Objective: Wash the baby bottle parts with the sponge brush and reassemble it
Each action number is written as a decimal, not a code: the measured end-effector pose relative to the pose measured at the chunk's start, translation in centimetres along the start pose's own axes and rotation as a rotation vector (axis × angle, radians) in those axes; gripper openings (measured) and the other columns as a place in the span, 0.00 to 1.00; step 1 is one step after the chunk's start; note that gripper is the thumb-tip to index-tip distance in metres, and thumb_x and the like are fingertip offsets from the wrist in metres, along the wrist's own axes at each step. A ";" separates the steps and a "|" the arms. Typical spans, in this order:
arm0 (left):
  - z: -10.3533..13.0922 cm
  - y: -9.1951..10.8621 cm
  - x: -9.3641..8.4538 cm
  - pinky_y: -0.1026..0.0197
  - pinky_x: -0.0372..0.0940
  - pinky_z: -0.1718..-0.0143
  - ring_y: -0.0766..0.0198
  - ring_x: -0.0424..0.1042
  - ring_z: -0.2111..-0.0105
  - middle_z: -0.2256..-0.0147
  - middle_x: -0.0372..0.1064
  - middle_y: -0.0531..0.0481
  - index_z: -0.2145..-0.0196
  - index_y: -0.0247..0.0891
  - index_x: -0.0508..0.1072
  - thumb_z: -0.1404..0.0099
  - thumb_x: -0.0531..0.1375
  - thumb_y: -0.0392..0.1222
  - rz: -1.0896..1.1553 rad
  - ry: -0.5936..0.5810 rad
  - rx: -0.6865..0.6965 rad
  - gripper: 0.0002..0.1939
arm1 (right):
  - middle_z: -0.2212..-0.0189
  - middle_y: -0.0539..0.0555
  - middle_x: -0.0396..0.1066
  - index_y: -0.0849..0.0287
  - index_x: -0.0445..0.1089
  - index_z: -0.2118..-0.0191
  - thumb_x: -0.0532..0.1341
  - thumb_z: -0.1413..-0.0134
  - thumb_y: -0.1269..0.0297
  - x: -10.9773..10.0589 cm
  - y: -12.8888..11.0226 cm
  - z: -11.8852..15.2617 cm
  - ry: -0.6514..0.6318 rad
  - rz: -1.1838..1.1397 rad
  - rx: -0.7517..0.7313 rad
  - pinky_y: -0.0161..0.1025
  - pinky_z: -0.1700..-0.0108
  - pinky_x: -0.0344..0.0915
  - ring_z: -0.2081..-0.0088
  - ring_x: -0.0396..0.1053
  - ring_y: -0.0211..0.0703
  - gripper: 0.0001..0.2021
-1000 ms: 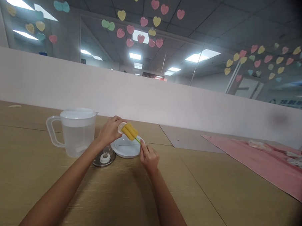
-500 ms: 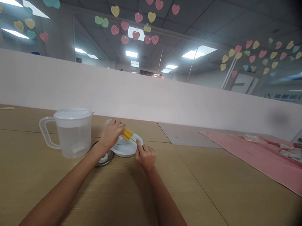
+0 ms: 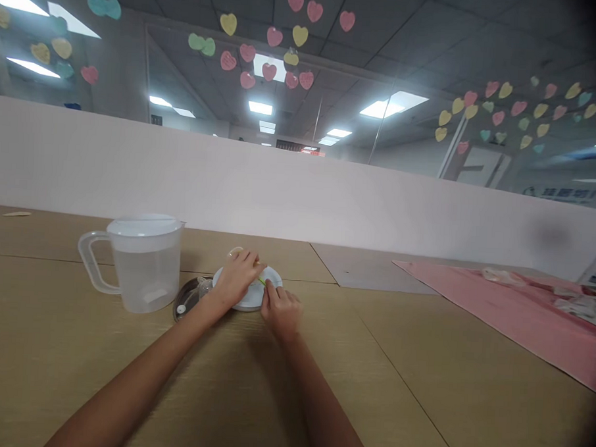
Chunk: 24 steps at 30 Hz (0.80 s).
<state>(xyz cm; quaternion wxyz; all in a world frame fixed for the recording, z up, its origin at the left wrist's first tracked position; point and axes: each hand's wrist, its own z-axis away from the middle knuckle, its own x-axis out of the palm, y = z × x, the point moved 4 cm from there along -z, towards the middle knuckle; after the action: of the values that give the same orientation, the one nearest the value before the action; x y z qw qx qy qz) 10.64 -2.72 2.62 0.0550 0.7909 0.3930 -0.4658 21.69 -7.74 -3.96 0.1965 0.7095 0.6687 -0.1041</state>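
My left hand is closed over the white plate, fingers wrapped round something mostly hidden beneath them. Between the two hands shows a thin green strip, pinched at its near end by my right hand at the plate's right edge. A round dark metal dish holding small clear and white items lies left of the plate, partly behind my left forearm. Just beyond my left hand a small pale rounded thing pokes out; I cannot make out what it is.
A clear lidded pitcher stands left of the dish, its handle to the left. On the right lies a pink cloth with crumpled clear plastic on it. A low white wall runs along the table's back.
My left hand has moved right, nearer my right hand, and now covers the yellow piece that showed before. My right hand has shifted slightly left. More of the metal dish shows.
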 end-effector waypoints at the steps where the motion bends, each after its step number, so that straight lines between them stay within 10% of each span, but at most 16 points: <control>1: 0.0 -0.5 0.0 0.52 0.57 0.57 0.53 0.61 0.55 0.56 0.63 0.42 0.53 0.42 0.70 0.43 0.50 0.24 0.006 0.018 -0.025 0.24 | 0.78 0.52 0.68 0.57 0.73 0.56 0.54 0.42 0.66 0.0 0.1 -0.1 0.009 -0.005 -0.003 0.36 0.72 0.52 0.76 0.64 0.36 0.12; 11: 0.7 -4.4 0.4 0.48 0.55 0.56 0.49 0.61 0.53 0.51 0.63 0.40 0.53 0.44 0.71 0.35 0.46 0.30 -0.034 0.100 -0.165 0.20 | 0.79 0.52 0.69 0.59 0.74 0.64 0.54 0.43 0.63 0.9 2.4 0.7 -0.006 -0.083 -0.004 0.34 0.72 0.51 0.77 0.64 0.35 0.12; 19: 1.9 -7.1 1.2 0.47 0.56 0.54 0.48 0.61 0.52 0.52 0.63 0.40 0.52 0.44 0.71 0.43 0.51 0.26 0.030 0.106 -0.333 0.24 | 0.74 0.57 0.72 0.60 0.73 0.62 0.49 0.41 0.61 1.8 8.0 1.6 -0.309 -0.089 0.793 0.35 0.74 0.50 0.76 0.67 0.42 0.17; 24: 1.5 -8.0 1.7 0.54 0.61 0.54 0.52 0.65 0.55 0.55 0.65 0.43 0.49 0.42 0.69 0.48 0.59 0.36 0.256 0.087 -0.493 0.27 | 0.63 0.61 0.72 0.63 0.72 0.57 0.54 0.48 0.70 3.2 7.9 2.4 -0.466 -0.076 0.818 0.35 0.74 0.54 0.73 0.70 0.42 0.14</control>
<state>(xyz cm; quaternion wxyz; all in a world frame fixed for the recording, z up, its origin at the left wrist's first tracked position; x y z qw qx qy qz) 4.65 3.05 2.64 0.2872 0.8163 0.3932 -0.3108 30.03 -6.05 -6.34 0.0416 0.6613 0.5365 -0.5226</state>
